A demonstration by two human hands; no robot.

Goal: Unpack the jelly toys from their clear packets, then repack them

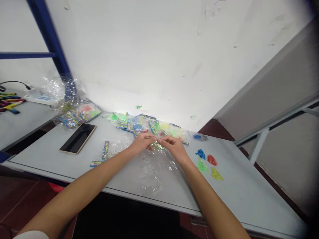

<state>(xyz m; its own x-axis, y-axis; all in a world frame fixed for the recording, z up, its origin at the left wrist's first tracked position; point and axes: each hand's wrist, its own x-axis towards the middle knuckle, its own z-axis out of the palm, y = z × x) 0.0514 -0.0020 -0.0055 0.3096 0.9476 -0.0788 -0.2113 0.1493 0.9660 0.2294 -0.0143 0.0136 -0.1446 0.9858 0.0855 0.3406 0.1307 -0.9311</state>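
Note:
My left hand (144,143) and my right hand (173,147) meet over the middle of the table, fingers pinched together. Between them is a small clear plastic packet (157,145) with a yellow-green tint; its contents are too small to make out. Below the hands a large clear plastic bag (149,172) lies crumpled on the table. Behind them runs a row of small packets (139,124) with patterned headers and coloured pieces inside. To the left of my left hand are clear wrappers (116,147) with similar headers.
A phone (78,138) lies on the grey table (239,186) at the left. Blue (200,153), red (212,160), green (202,165) and yellow pieces (216,173) lie at the right. A bulging plastic bag (67,99) and several markers (11,101) are at the far left. A white wall (149,59) stands behind.

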